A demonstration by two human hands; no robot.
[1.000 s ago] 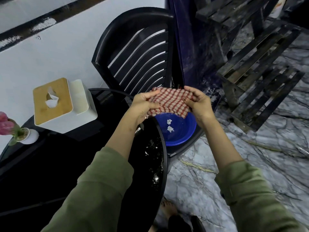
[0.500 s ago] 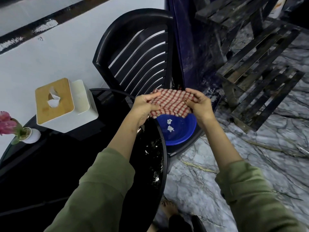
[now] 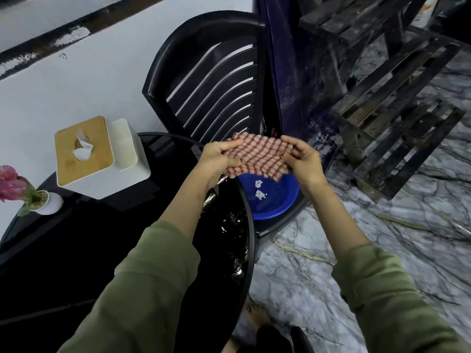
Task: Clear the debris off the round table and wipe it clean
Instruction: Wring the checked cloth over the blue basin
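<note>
A white wall (image 3: pixel 76 93) fills ten o'clock, crossed by a dark glossy band (image 3: pixel 76 29). At twelve stands a black plastic chair (image 3: pixel 211 80) with a slatted back. A dark blue drape (image 3: pixel 293 72) hangs at one; a dark wooden slatted rack (image 3: pixel 397 103) stands at two. Grey veined marble floor (image 3: pixel 318 276) spreads at four.

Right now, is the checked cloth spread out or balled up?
Spread out. The left hand and right hand each pinch a side of the checked cloth, holding it open above the blue bowl.
</note>
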